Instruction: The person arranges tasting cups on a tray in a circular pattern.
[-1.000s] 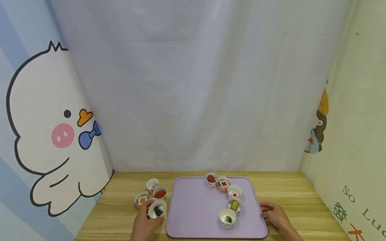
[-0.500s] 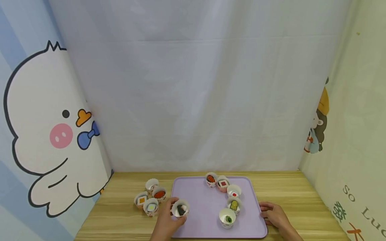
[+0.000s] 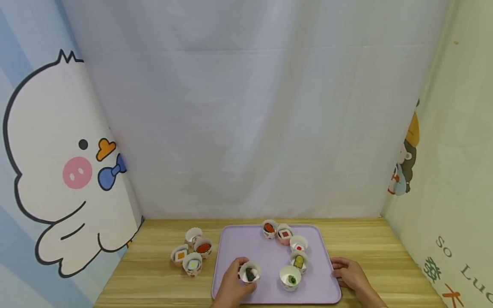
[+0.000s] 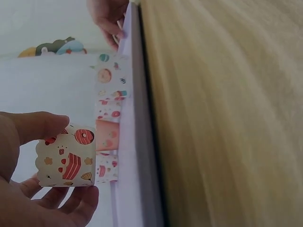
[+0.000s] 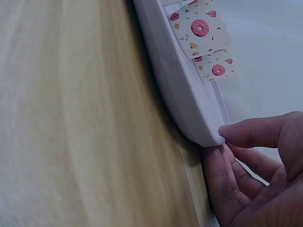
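My left hand (image 3: 233, 283) grips a paper baking cup (image 3: 249, 272) over the front middle of the lilac tray (image 3: 246, 244). Inside it lies a dark green and white piece. In the left wrist view the cup's printed side (image 4: 71, 161) shows cake and donut pictures, with thumb above and fingers below. At the tray's right side, my right hand (image 3: 348, 273) pinches the rim; in the right wrist view the thumb (image 5: 251, 133) lies over the tray edge (image 5: 208, 118). Nearest the held cup on its right is a cup with a green piece (image 3: 290, 279).
Along the tray's right half several more cups curve up to the back, among them one with a yellow-green piece (image 3: 299, 262) and one with red (image 3: 270, 229). Left of the tray several filled cups (image 3: 192, 265) cluster on the wooden table (image 3: 154, 286). Curtains enclose it.
My left hand has carried the cup right, from beside the cluster on the table to over the tray. The right hand stays at the tray's rim.
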`<action>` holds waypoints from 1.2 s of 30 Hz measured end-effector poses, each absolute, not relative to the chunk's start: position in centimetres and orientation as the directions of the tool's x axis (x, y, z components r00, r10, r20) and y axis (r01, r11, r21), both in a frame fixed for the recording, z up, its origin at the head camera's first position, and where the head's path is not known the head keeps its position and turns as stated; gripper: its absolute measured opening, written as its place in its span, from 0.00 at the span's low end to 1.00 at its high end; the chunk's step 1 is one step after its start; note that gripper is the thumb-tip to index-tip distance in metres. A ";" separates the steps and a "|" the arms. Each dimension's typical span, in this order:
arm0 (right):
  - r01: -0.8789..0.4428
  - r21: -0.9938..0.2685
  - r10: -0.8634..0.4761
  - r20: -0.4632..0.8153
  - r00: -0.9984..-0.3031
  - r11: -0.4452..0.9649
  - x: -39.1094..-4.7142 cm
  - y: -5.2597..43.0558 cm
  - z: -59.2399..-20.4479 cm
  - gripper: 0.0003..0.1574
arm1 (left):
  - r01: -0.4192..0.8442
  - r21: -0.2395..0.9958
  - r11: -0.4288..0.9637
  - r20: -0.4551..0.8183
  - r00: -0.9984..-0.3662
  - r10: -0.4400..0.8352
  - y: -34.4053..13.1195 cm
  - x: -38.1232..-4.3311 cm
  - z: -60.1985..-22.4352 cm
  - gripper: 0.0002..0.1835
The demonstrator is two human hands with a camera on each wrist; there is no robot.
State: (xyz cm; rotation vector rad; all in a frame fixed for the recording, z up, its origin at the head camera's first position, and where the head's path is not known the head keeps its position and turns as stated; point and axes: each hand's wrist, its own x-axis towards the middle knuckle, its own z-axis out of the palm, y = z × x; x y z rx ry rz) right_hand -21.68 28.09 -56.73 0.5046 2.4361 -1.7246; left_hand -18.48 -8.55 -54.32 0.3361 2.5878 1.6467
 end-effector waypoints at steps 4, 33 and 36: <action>0.327 -0.896 0.207 -0.274 -0.939 0.301 -21.6 28.1 -56.8 0.32 | 0.139 0.905 0.401 0.049 -0.973 0.227 -7.6 -18.7 -55.1 0.35; 0.318 -0.899 0.207 -0.264 -0.942 0.302 -21.7 28.3 -57.2 0.31 | 0.208 0.832 0.514 0.073 -0.960 0.270 -3.8 -19.1 -57.4 0.36; 0.313 -0.901 0.203 -0.260 -0.944 0.302 -21.7 28.3 -57.2 0.31 | 0.208 0.834 0.510 0.073 -0.959 0.272 -3.8 -19.2 -57.4 0.37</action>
